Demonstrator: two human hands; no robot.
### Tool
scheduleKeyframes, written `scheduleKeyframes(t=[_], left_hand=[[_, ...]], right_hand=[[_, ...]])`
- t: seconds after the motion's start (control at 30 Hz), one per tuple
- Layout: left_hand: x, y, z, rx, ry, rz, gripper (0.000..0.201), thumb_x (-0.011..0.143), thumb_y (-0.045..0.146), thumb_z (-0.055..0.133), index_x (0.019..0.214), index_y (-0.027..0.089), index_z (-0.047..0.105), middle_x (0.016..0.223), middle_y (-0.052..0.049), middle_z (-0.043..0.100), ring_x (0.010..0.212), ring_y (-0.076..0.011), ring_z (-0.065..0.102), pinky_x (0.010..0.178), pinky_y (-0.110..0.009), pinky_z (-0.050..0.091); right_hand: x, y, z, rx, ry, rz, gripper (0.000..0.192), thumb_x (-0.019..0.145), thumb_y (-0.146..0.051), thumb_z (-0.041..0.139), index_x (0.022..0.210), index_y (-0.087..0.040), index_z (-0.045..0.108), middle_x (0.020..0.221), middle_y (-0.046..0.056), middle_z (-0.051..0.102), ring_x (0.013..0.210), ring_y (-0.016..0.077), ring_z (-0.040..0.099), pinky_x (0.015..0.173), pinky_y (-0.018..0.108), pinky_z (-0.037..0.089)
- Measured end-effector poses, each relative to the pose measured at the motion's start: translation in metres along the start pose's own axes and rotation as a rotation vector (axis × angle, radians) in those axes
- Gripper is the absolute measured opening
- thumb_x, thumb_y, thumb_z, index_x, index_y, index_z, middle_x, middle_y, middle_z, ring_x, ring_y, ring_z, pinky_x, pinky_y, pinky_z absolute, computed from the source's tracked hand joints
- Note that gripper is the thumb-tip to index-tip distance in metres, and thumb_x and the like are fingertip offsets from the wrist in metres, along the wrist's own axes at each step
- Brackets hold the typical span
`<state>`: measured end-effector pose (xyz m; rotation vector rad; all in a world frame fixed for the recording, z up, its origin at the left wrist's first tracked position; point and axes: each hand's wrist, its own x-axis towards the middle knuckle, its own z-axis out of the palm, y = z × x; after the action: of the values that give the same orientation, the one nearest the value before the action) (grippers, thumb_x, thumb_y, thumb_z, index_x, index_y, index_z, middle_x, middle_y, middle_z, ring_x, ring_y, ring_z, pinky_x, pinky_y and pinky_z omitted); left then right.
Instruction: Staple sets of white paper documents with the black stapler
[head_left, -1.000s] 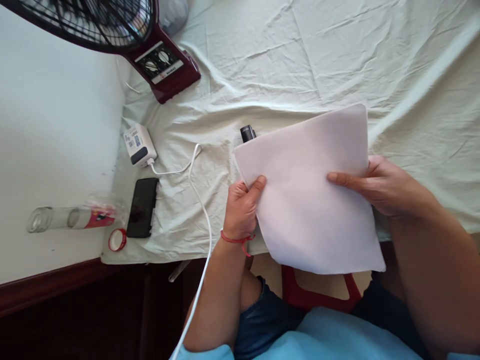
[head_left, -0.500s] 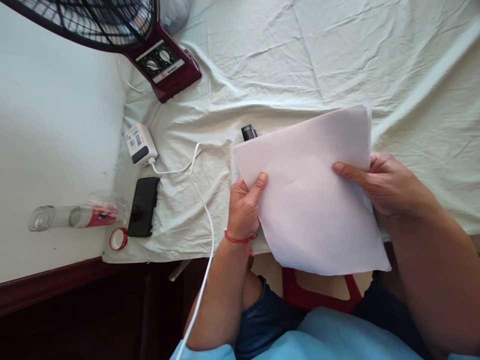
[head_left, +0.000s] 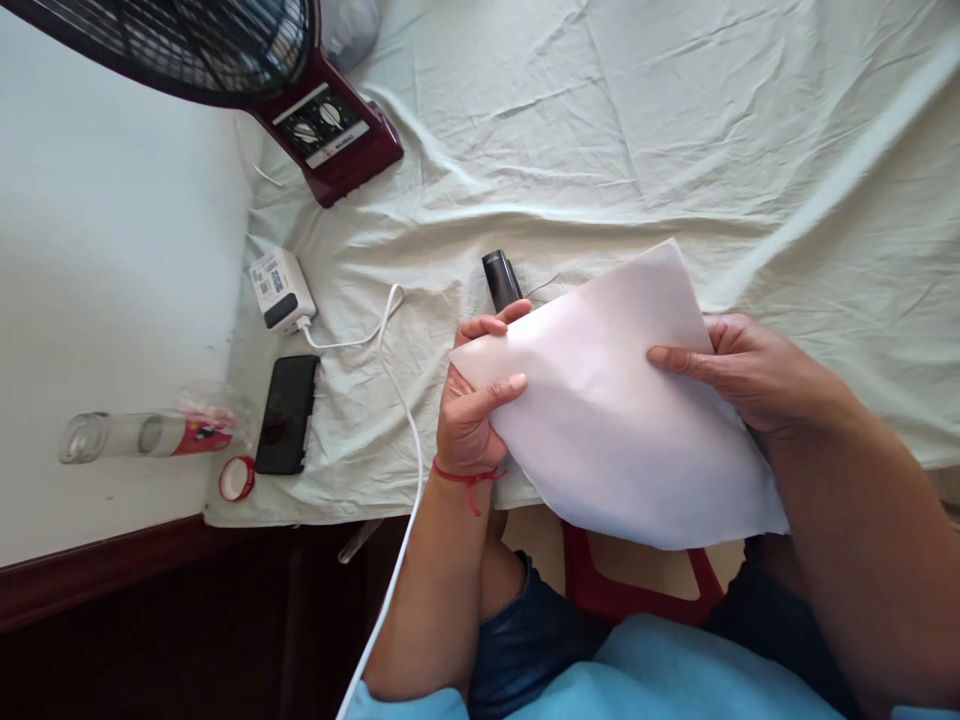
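Note:
White paper, looking like a few sheets together, is held up over the table's front edge and tilts toward me. My left hand grips its left side, thumb on top, with some fingertips showing past the upper left corner. At the right side my right hand pinches the paper, thumb on the face and the other fingers behind, mostly hidden. Just beyond my left fingers lies a black stapler-like object, its near end covered by my fingers and the paper.
A dark red fan stands at the back left. Near the wall are a white box-shaped device with a white cable, a black phone, a clear bottle and a red-rimmed lid. Wrinkled pale cloth covers the table.
The paper's far edge has come down toward me, uncovering more of the black object. My left hand has shifted slightly left, its fingers now showing over the upper edge.

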<state>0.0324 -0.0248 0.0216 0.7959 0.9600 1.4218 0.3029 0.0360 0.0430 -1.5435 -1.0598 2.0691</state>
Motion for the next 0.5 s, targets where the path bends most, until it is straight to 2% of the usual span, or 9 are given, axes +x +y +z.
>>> scheduleKeyframes(t=[0.2,0.33,0.5], left_hand=[[0.0001,0.0002,0.002,0.138,0.038,0.019,0.039,0.079,0.024,0.091,0.11,0.032,0.069,0.149,0.001,0.072,0.137,-0.0313,0.067,0.108,-0.045,0.059],[0.0028,-0.0014,-0.0003,0.213,0.084,-0.035,0.038,0.077,0.022,0.088,0.109,0.03,0.07,0.147,-0.002,0.075,0.131,-0.0316,0.072,0.101,-0.044,0.063],[0.0048,0.0009,0.0004,0.132,0.176,-0.105,0.012,0.082,0.024,0.078,0.086,0.025,0.067,0.134,-0.002,0.081,0.117,-0.0293,0.077,0.094,-0.044,0.063]], right_hand=[[0.0016,0.0023,-0.0006,-0.041,0.025,-0.028,0.042,0.078,-0.059,0.092,0.096,-0.023,0.083,0.095,0.011,0.084,0.074,0.0273,0.078,0.057,0.035,0.063],[0.0021,0.0013,0.0006,-0.099,0.024,-0.062,0.042,0.08,-0.061,0.09,0.093,-0.022,0.081,0.09,0.01,0.083,0.071,0.026,0.076,0.055,0.033,0.061],[0.002,-0.0006,0.0023,-0.185,0.022,-0.123,0.04,0.079,-0.057,0.089,0.093,-0.022,0.079,0.084,0.007,0.08,0.066,0.0224,0.072,0.05,0.029,0.054]])
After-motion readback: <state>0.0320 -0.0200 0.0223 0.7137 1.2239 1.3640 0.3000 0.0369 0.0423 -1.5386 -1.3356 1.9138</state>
